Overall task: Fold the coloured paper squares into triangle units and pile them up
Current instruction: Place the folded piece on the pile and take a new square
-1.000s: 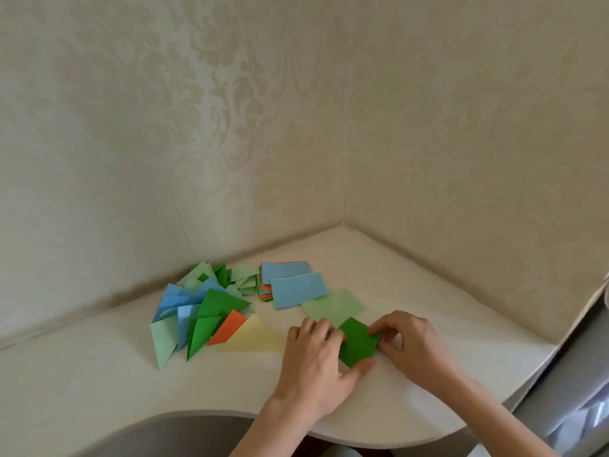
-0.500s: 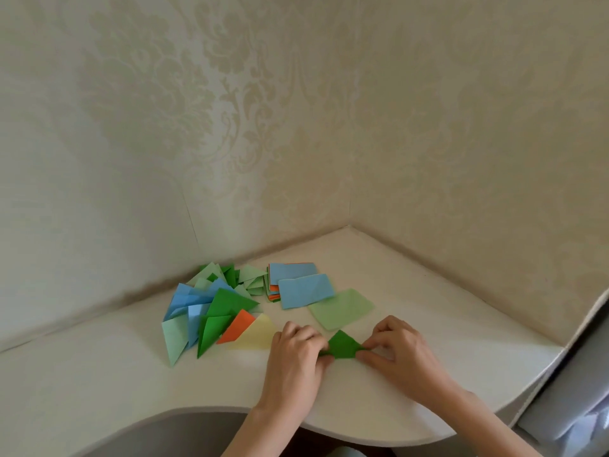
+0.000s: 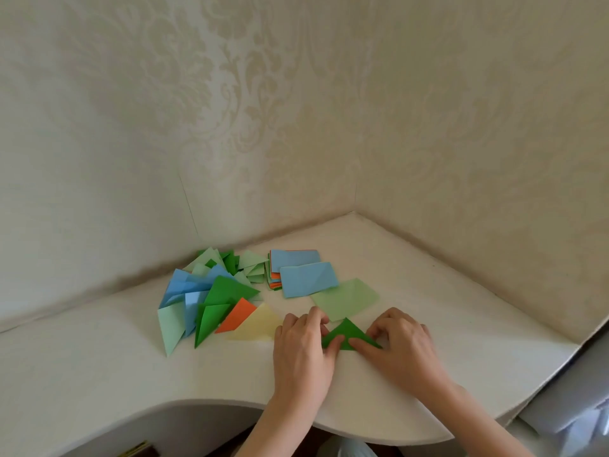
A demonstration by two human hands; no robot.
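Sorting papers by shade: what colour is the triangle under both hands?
Dark green, clearest in the head view, pressed by left hand and right hand.

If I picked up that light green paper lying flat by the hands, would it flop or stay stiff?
The light green sheet looks thin and lies flat on the table, so it would probably bend and droop. It likely weighs almost nothing. A puff of air or a nudge could slide it on that smooth top.

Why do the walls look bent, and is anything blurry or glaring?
Head view: the wide lens bows the patterned cream wallpaper and the white corner desk; soft, even light, no glare, faint shadows; the dark green folded paper triangle stays sharp, the lower right corner smears.
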